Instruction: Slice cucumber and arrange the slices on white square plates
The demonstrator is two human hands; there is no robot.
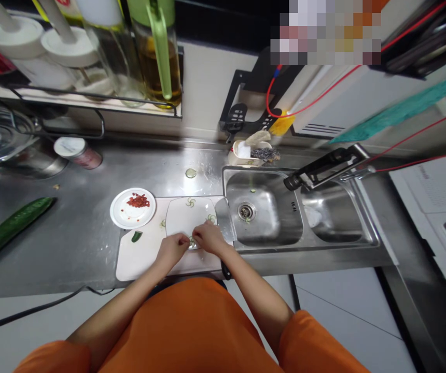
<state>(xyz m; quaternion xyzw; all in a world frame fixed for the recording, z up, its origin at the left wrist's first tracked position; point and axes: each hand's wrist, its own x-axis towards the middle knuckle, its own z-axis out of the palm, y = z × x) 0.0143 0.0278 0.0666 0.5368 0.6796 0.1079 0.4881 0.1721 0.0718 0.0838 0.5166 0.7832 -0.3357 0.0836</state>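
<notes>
A white square plate lies on a pale cutting board. Thin cucumber slices sit in small curled groups near its edges. My left hand and my right hand meet over the plate's near edge, fingertips pinched together on the cucumber slices between them. How much each hand holds is partly hidden by the fingers. Just right of the plate rests a cleaver, its dark handle toward me. A cut cucumber end lies on the board's left part.
A round white plate with chopped red pieces overlaps the board's left corner. A whole cucumber lies far left, near a lidded pot and a jar. The double sink is right; an oil bottle stands on the rack.
</notes>
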